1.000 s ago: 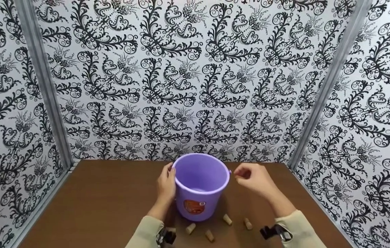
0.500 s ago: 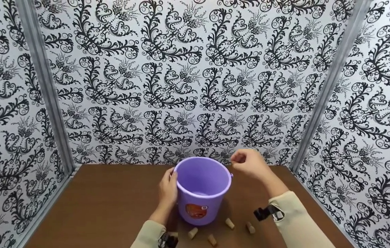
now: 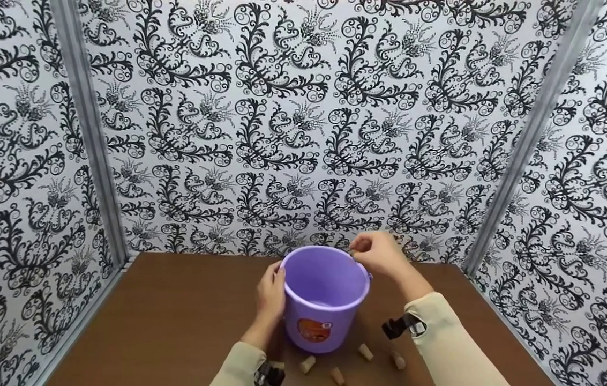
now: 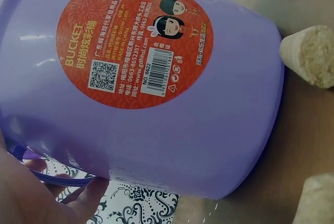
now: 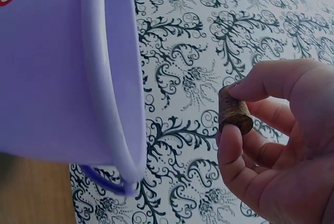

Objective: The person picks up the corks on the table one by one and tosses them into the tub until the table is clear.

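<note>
A purple bucket (image 3: 316, 329) with a round red label (image 4: 133, 51) stands upright on the brown table. At its left side my left hand (image 3: 271, 295) holds it near the rim, and in the left wrist view the fingers curl round the bucket's handle (image 4: 62, 180). My right hand (image 3: 381, 254) is raised at the far right of the rim. Between thumb and fingertips it pinches a short brown cork (image 5: 235, 110), just outside the bucket opening in the right wrist view. The visible inside of the bucket shows only purple plastic.
Several corks lie on the table in front of the bucket, among them one cork (image 3: 366, 352) near its base and another cork (image 3: 398, 360) further right. White walls (image 3: 282, 134) with black scrollwork enclose the table (image 3: 185, 305) at the back and sides.
My right hand has risen with the cork and moved left, from beside the bucket to the far right of its rim. My left hand keeps its hold on the bucket.
</note>
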A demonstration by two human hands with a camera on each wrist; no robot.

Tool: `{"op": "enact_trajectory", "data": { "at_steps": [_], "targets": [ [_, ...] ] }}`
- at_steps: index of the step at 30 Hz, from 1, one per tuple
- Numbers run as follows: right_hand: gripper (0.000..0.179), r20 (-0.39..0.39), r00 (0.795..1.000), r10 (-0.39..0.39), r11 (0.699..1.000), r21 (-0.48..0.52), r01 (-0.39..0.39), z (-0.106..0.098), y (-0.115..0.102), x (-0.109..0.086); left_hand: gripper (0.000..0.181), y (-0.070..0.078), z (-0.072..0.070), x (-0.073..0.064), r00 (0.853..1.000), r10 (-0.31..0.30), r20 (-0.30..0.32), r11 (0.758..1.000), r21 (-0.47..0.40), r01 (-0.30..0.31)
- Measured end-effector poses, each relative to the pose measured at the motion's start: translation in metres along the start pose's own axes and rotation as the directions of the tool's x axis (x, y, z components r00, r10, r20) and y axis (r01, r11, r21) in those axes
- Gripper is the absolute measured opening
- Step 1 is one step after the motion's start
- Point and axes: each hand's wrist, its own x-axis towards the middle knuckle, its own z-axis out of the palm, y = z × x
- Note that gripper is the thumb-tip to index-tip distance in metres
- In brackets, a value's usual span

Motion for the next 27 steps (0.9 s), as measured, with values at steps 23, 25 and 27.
{"op": "enact_trajectory", "data": {
  "at_steps": [23, 25, 27],
  "targets": [
    [0.015, -0.004, 0.999, 0.039, 0.998, -0.045, -0.039, 0.05, -0.003, 0.014, 0.027, -0.006, 0.004, -0.001, 0.998, 0.063, 0.022, 0.997, -0.04, -0.062],
    [0.015, -0.002, 0.999, 0.043, 0.998, -0.04, -0.043, 0.053, -0.004, 0.013, 0.027, -0.005, 0.003, -0.001, 0.998, 0.065, 0.016, 0.997, -0.05, -0.065],
    [0.015, 0.005, 0.999, 0.046, 0.998, -0.043, -0.045, 0.055, -0.004, 0.012, 0.027, -0.004, 0.001, -0.001, 0.998, 0.062, 0.011, 0.997, -0.053, -0.061]
  ]
}}
